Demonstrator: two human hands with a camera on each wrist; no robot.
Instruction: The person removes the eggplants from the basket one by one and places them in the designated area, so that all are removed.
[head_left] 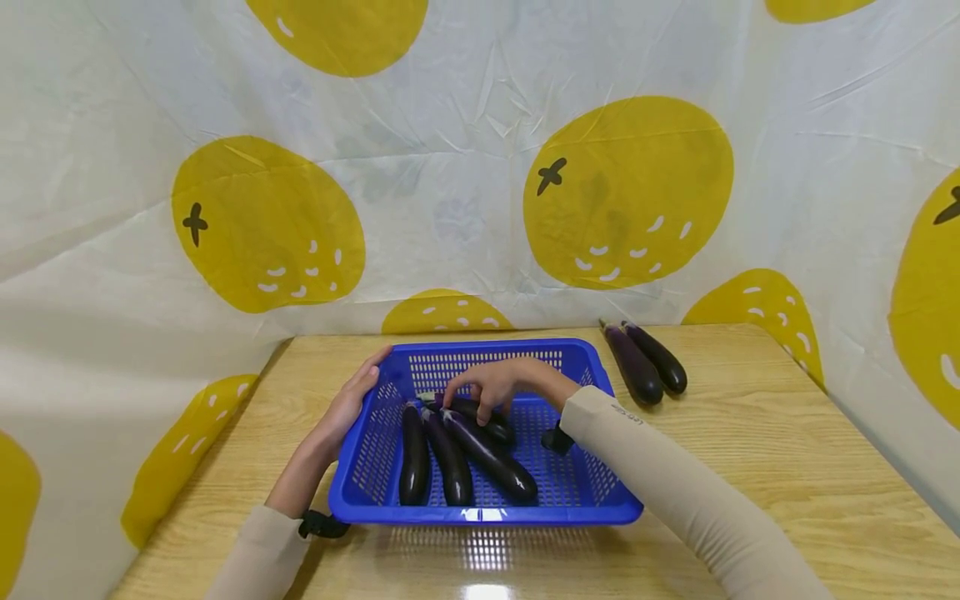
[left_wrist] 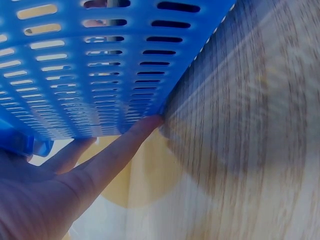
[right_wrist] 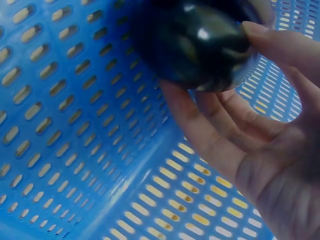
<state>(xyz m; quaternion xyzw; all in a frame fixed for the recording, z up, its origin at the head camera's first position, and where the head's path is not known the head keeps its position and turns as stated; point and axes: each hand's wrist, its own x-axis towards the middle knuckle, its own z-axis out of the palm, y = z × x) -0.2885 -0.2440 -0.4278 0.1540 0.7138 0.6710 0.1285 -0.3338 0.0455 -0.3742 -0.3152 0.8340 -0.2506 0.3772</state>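
A blue plastic basket (head_left: 487,514) with slotted walls stands on the table in front of me. Several dark purple eggplants lie in it; three (head_left: 491,457) are side by side with their stems pointing away. Behind them, another eggplant (head_left: 501,430) lies crosswise under my right hand (head_left: 497,385). The right wrist view shows thumb and fingers curled round a glossy eggplant (right_wrist: 205,47) from opposite sides. My left hand (head_left: 354,402) rests along the basket's left side. In the left wrist view, its straight fingers (left_wrist: 120,150) touch the outer wall.
Two more eggplants (head_left: 636,362) lie together on the wooden table (head_left: 757,425), right of the basket at the back. A white cloth (head_left: 442,208) with yellow fruit prints hangs behind and along the sides of the table.
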